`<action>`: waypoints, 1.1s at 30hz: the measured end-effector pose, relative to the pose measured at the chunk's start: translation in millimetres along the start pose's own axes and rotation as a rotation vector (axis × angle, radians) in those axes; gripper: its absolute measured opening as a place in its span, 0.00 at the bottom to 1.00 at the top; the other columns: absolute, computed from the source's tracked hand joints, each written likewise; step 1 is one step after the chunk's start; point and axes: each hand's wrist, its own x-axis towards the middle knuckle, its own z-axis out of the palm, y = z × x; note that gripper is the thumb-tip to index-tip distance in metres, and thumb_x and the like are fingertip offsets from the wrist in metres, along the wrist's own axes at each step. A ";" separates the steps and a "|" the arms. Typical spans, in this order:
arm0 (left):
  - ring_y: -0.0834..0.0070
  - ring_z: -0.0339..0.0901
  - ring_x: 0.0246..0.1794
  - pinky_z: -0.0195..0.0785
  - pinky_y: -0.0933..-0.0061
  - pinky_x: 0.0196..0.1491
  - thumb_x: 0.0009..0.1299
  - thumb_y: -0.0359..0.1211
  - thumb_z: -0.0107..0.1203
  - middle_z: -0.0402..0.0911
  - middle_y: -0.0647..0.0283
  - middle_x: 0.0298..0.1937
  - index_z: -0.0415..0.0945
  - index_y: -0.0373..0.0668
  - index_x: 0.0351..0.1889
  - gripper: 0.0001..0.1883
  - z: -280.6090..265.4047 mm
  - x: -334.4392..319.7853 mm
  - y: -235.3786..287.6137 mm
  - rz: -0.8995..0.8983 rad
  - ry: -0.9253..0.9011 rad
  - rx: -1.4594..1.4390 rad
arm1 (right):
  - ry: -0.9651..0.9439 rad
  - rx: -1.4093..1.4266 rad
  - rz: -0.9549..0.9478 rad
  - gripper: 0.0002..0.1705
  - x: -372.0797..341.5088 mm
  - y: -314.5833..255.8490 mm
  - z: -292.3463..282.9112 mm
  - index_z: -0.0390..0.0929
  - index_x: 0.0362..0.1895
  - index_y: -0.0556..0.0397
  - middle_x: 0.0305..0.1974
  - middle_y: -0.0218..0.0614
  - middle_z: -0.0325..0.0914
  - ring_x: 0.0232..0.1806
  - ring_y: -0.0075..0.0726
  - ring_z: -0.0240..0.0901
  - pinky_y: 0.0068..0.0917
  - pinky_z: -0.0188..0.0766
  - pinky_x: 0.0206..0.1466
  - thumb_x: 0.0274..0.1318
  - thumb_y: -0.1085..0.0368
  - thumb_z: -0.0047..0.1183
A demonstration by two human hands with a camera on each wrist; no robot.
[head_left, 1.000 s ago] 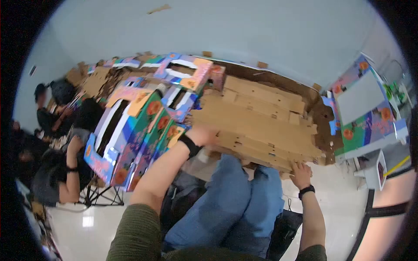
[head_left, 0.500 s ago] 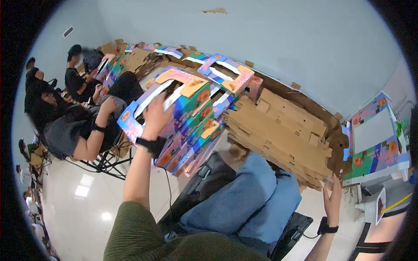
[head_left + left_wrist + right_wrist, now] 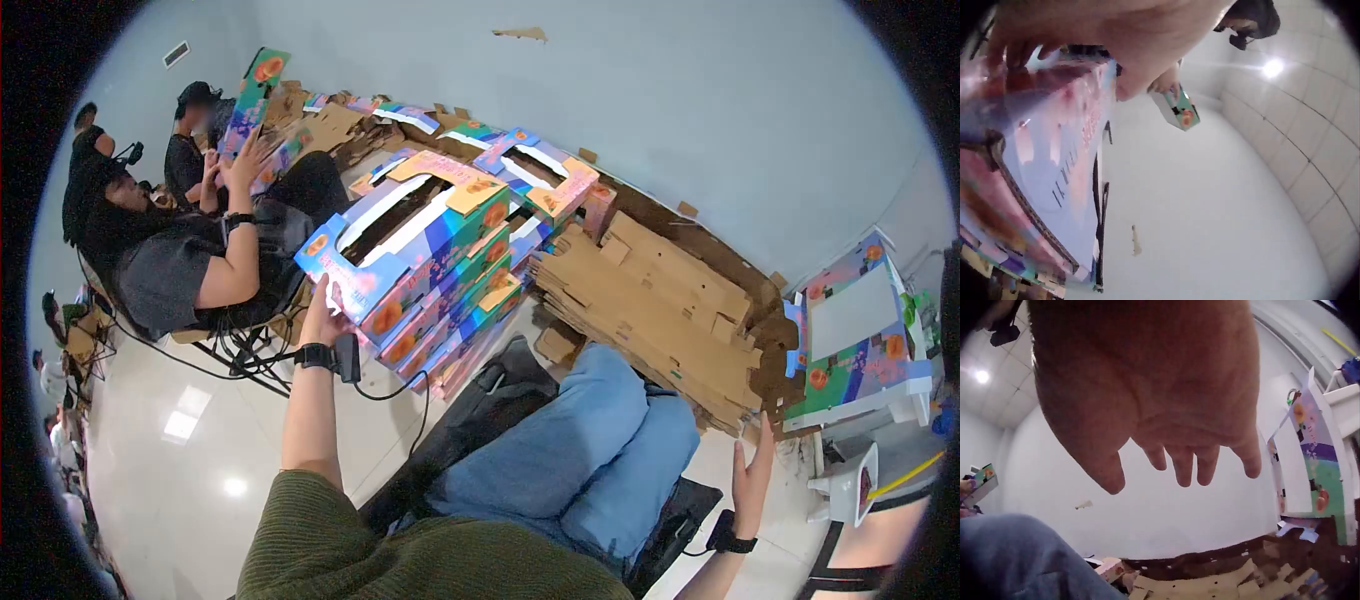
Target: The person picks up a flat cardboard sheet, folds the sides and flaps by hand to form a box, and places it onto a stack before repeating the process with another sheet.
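In the head view my left hand (image 3: 322, 318) touches the near left end of the top printed box (image 3: 470, 240), on a stack of colourful flower-printed cartons with cut-out tops. The left wrist view shows the left fingers (image 3: 1019, 53) lying against the box's glossy lilac end (image 3: 1060, 150), partly out of frame. My right hand (image 3: 752, 478) is raised with fingers straight and apart, holding nothing, near the right front corner of a pile of flat brown cardboard (image 3: 650, 315). Its palm (image 3: 1160, 387) and spread fingers fill the top of the right wrist view.
More printed boxes (image 3: 535, 170) stand behind the stack along the wall. A printed panel (image 3: 850, 330) leans at the right, above a white bin (image 3: 850, 490). Seated people (image 3: 190, 250) work at the left, one beside a raised printed carton (image 3: 252, 105). A black cable (image 3: 395, 395) hangs by my left wrist.
My left hand left the flat cardboard, passed over the top box's opening and came down to its near end. My right hand rose off the cardboard edge. The head view turned left.
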 end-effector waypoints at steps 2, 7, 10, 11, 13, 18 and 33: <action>0.65 0.77 0.53 0.74 0.59 0.49 0.65 0.67 0.63 0.77 0.55 0.56 0.68 0.52 0.73 0.45 -8.6 16.7 -6.3 -0.029 -0.004 0.004 | 0.011 0.033 -0.005 0.39 -1.3 -7.3 1.8 0.58 0.80 0.55 0.78 0.51 0.61 0.80 0.57 0.55 0.47 0.50 0.82 0.67 0.69 0.55; 0.68 0.77 0.55 0.73 0.64 0.50 0.65 0.63 0.68 0.79 0.67 0.63 0.75 0.56 0.68 0.38 -12.0 27.3 -8.9 0.002 -0.057 -0.014 | -0.004 0.041 0.013 0.40 -7.2 -14.7 3.5 0.57 0.80 0.54 0.78 0.52 0.61 0.80 0.58 0.55 0.47 0.51 0.82 0.66 0.70 0.56; 0.69 0.77 0.53 0.71 0.66 0.47 0.63 0.64 0.69 0.81 0.67 0.59 0.76 0.55 0.66 0.38 -3.0 20.1 -4.1 0.063 -0.040 0.098 | -0.005 0.049 0.010 0.40 -9.9 -13.2 4.0 0.57 0.80 0.54 0.78 0.53 0.60 0.80 0.59 0.55 0.48 0.50 0.82 0.66 0.70 0.56; 0.70 0.77 0.52 0.71 0.67 0.45 0.62 0.64 0.70 0.81 0.67 0.58 0.77 0.55 0.65 0.38 0.6 14.4 -1.0 0.065 -0.032 0.102 | -0.007 0.055 0.009 0.40 -11.1 -12.8 4.1 0.57 0.80 0.54 0.78 0.53 0.60 0.80 0.59 0.55 0.48 0.50 0.82 0.66 0.69 0.56; 0.71 0.77 0.49 0.69 0.69 0.42 0.61 0.64 0.71 0.82 0.67 0.54 0.78 0.55 0.64 0.38 7.9 0.2 6.1 0.070 -0.015 0.110 | 0.004 0.043 0.010 0.40 -14.8 -9.5 6.6 0.57 0.80 0.54 0.78 0.53 0.60 0.80 0.59 0.54 0.48 0.50 0.82 0.67 0.69 0.56; 0.73 0.74 0.40 0.67 0.72 0.36 0.59 0.68 0.70 0.82 0.67 0.47 0.78 0.54 0.61 0.40 21.7 -17.8 5.3 -0.002 -0.008 0.102 | 0.010 0.036 -0.002 0.39 -21.1 -8.0 9.5 0.57 0.80 0.54 0.78 0.53 0.60 0.80 0.59 0.54 0.48 0.50 0.82 0.68 0.67 0.55; 0.69 0.81 0.55 0.77 0.62 0.59 0.78 0.53 0.57 0.83 0.63 0.55 0.73 0.43 0.63 0.27 117.1 -103.1 6.4 0.120 -0.441 -0.300 | 0.049 0.003 -0.065 0.38 -39.4 -46.3 -23.7 0.60 0.79 0.55 0.77 0.52 0.62 0.78 0.59 0.56 0.48 0.52 0.81 0.67 0.67 0.57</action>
